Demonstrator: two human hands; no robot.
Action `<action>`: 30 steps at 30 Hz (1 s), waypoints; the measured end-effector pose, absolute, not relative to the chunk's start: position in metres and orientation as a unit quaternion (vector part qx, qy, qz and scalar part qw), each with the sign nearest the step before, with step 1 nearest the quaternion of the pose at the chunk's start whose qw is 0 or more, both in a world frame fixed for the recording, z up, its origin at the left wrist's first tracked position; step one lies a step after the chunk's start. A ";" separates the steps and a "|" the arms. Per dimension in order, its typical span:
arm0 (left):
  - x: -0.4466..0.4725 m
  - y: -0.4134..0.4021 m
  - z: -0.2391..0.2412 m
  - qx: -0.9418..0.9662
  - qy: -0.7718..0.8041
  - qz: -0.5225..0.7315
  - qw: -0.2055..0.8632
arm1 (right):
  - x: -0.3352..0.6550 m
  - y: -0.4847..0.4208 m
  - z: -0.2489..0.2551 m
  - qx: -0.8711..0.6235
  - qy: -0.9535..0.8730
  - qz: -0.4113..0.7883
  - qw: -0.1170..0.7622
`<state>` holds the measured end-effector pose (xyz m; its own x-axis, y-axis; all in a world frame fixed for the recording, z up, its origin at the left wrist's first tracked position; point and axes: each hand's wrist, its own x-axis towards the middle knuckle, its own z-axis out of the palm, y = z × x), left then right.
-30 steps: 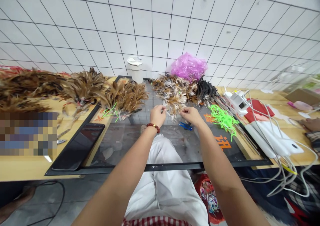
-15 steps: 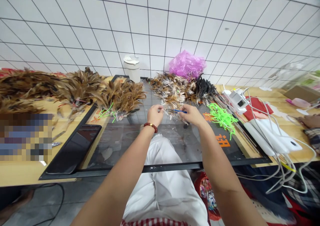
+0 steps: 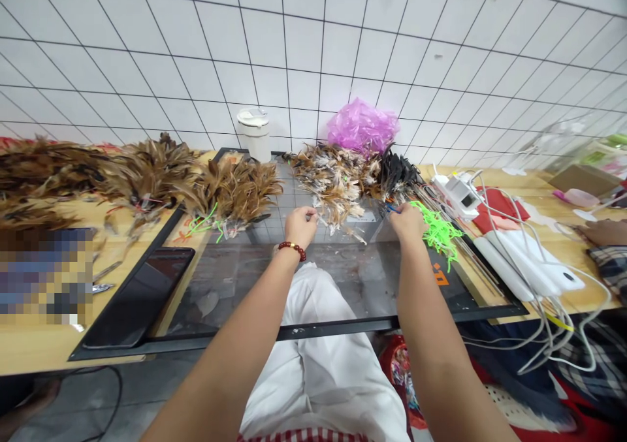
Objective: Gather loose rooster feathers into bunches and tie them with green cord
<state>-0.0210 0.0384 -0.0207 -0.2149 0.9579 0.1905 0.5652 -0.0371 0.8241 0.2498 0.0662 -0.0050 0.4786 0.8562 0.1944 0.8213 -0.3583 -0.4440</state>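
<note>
My left hand (image 3: 300, 226), with a beaded bracelet at the wrist, is closed in a pinch over the dark glass-like board (image 3: 294, 285). Whatever lies between its fingertips is too small to make out. Just beyond it spreads a pile of white and brown feathers (image 3: 337, 187). My right hand (image 3: 409, 222) is closed around a thin blue tool (image 3: 391, 208), mostly hidden by the fingers. That hand is beside a tangle of bright green strings (image 3: 441, 230), in front of the black feathers (image 3: 399, 175). Brown feather bunches (image 3: 235, 190) lie to the left.
A white lidded cup (image 3: 255, 135) and a pink plastic bag (image 3: 363, 125) stand by the tiled wall. A black phone (image 3: 140, 298) rests on the left. White power strips with cables (image 3: 533, 266) lie on the right, near another person's hand (image 3: 605, 232).
My right hand has moved right with the blue tool, away from my left hand, to the green strings. My left hand stays pinched in nearly the same place.
</note>
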 end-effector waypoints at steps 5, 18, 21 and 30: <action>-0.020 0.037 -0.019 0.581 0.654 0.425 0.233 | 0.247 0.066 -0.003 -0.811 -0.548 0.032 0.202; -0.014 0.033 -0.019 0.574 0.592 0.529 0.200 | 0.186 0.034 0.023 -0.573 -0.797 0.169 0.086; -0.008 0.029 -0.016 0.592 0.549 0.548 0.217 | 0.180 0.038 0.015 -0.545 -0.794 0.217 0.157; 0.004 0.024 -0.003 0.505 0.500 0.554 0.433 | 0.137 0.047 -0.009 -0.418 -0.477 0.554 0.539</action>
<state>0.0041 0.0237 -0.0034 -0.1153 0.9854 0.1255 0.0247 -0.1235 0.9920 0.1367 0.0473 -0.0094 -0.0694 0.9963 0.0502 -0.1991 0.0355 -0.9793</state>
